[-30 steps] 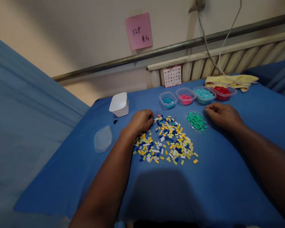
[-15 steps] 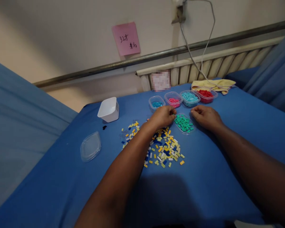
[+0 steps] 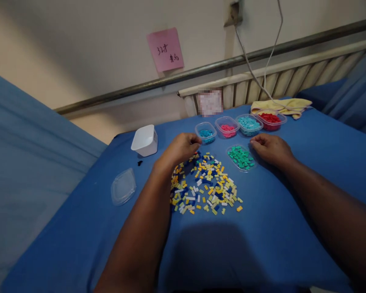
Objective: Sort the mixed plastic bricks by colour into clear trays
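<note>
A heap of small yellow, blue and white bricks (image 3: 207, 185) lies on the blue cloth in front of me. My left hand (image 3: 179, 148) rests at the heap's far left edge, fingers curled and pinched; what they hold is hidden. My right hand (image 3: 270, 148) lies on the cloth beside a clear dish of green bricks (image 3: 240, 157), fingers curled in a loose fist, with nothing visible in them.
Clear tubs stand in a row behind: blue bricks (image 3: 206, 133), pink (image 3: 227, 127), light blue (image 3: 249, 123), red (image 3: 270, 119). A white tub (image 3: 145, 140) and a clear lid (image 3: 123, 186) are on the left. A yellow cloth (image 3: 289, 104) and a cable lie at the back.
My left hand drew back from the green dish to the heap's far left edge. My right hand stayed beside the green dish.
</note>
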Available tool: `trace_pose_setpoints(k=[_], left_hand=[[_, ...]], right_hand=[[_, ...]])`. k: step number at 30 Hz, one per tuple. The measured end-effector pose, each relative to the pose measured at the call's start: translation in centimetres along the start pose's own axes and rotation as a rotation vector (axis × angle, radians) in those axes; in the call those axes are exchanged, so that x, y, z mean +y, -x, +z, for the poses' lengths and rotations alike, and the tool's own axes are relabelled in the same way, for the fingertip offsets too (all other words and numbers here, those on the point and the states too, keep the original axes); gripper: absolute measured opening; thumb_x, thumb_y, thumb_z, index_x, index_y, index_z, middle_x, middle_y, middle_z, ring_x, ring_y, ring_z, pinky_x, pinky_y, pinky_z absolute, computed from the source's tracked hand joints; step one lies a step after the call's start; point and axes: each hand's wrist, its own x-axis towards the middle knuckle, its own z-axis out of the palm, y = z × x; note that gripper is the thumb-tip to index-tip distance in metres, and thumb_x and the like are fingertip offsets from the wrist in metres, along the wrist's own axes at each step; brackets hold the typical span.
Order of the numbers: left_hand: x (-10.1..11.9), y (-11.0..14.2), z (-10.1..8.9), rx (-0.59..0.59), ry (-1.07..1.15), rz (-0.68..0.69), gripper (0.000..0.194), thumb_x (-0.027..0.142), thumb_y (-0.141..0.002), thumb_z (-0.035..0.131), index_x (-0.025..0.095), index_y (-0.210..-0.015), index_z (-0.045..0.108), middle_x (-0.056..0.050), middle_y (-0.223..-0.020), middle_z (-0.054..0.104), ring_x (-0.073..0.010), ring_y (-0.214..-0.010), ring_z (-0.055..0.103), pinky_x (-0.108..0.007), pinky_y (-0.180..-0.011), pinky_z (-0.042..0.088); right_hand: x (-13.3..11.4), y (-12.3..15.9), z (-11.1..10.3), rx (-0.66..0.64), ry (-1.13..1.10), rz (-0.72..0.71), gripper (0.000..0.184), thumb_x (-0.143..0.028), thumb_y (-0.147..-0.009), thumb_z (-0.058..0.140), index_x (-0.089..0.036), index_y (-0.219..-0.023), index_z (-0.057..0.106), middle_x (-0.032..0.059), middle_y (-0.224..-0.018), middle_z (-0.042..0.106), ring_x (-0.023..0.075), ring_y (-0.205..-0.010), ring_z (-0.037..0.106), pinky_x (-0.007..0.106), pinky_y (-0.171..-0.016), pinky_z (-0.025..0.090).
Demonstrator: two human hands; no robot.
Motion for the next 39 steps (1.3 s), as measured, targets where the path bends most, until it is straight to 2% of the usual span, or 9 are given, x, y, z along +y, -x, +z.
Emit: trace_pose_setpoints(k=[3,6,8,12,18,23,27,32,39], left_hand=[[-1.3,1.6,-1.0,-0.096,-0.014,-0.054,0.023,0.02,-0.091,0.068,0.02,-0.104,0.086,-0.004,-0.097,0.085,-0.0198,-0.085,0.075,-0.03,-0.081,0.056],[-1.5,2.2,-0.3,-0.232,-0.091,0.0,0.026,0.017,-0.089,0.068,0.024,-0.106,0.087,-0.002,-0.102,0.086,-0.0194,-0.087,0.076,-0.028,-0.08,0.054],[-1.4,2.1,0.5,-0.27,-0.2,0.046,0.029,0.015,-0.088,0.066,0.026,-0.104,0.087,-0.001,-0.104,0.086,-0.0191,-0.086,0.075,-0.027,-0.076,0.052],[-1.2,1.8,1.4,-0.259,-0.318,0.068,0.027,0.016,-0.087,0.067,0.028,-0.1,0.087,-0.002,-0.099,0.086,-0.0201,-0.081,0.073,-0.028,-0.07,0.047],[-0.4,2.4,0.7,-0.269,-0.404,0.061,0.026,0.017,-0.089,0.065,0.026,-0.101,0.086,-0.005,-0.103,0.085,-0.0216,-0.084,0.072,-0.029,-0.072,0.046],[0.8,2.6,0.5,-0.24,-0.447,0.046,0.019,0.021,-0.089,0.064,0.021,-0.098,0.081,-0.009,-0.095,0.082,-0.024,-0.079,0.07,-0.032,-0.068,0.045],[2.3,2.4,1.7,-0.154,-0.389,0.147,0.021,0.021,-0.094,0.06,0.021,-0.105,0.078,-0.006,-0.102,0.082,-0.0228,-0.086,0.072,-0.031,-0.072,0.047],[3.3,2.0,4.1,-0.216,-0.389,0.289,0.032,0.014,-0.095,0.058,0.021,-0.118,0.079,-0.009,-0.119,0.081,-0.0252,-0.104,0.074,-0.032,-0.085,0.053],[3.1,1.6,4.9,-0.219,-0.431,0.266,0.031,0.011,-0.091,0.059,0.021,-0.112,0.079,-0.009,-0.114,0.082,-0.0263,-0.099,0.076,-0.034,-0.084,0.055]], right_hand=[[0.3,0.0,0.1,-0.003,0.002,-0.007,0.034,-0.05,-0.095,0.058,-0.028,-0.108,0.082,0.0067,-0.102,0.084,0.03,-0.089,0.074,0.041,-0.073,0.052],[0.4,0.0,0.1,-0.017,-0.001,-0.015,0.035,-0.05,-0.095,0.058,-0.028,-0.109,0.081,0.0076,-0.104,0.084,0.0315,-0.093,0.075,0.042,-0.075,0.053],[0.5,0.0,0.0,-0.018,0.001,-0.021,0.034,-0.05,-0.095,0.058,-0.028,-0.108,0.081,0.0078,-0.104,0.084,0.0322,-0.094,0.075,0.043,-0.076,0.054],[0.4,0.1,-0.2,-0.023,-0.007,-0.014,0.034,-0.051,-0.095,0.058,-0.029,-0.107,0.081,0.0063,-0.101,0.084,0.0306,-0.091,0.075,0.042,-0.076,0.053],[0.3,0.1,-0.2,-0.01,-0.007,-0.011,0.034,-0.05,-0.094,0.059,-0.028,-0.108,0.081,0.0056,-0.1,0.083,0.0293,-0.091,0.075,0.04,-0.076,0.051],[0.3,0.2,-0.1,-0.002,0.014,-0.013,0.035,-0.049,-0.094,0.059,-0.027,-0.108,0.082,0.0056,-0.1,0.083,0.0286,-0.091,0.074,0.038,-0.073,0.049],[0.3,0.1,-0.1,0.001,0.005,-0.004,0.035,-0.049,-0.093,0.06,-0.027,-0.109,0.083,0.0048,-0.099,0.083,0.0269,-0.088,0.073,0.037,-0.072,0.048],[0.2,0.0,-0.1,0.009,0.014,-0.006,0.035,-0.049,-0.093,0.061,-0.026,-0.108,0.083,0.0056,-0.097,0.083,0.0276,-0.088,0.073,0.036,-0.07,0.046],[0.3,0.0,0.1,0.03,0.015,-0.031,0.035,-0.047,-0.094,0.06,-0.026,-0.109,0.083,0.0055,-0.098,0.084,0.0266,-0.086,0.073,0.036,-0.071,0.047]])
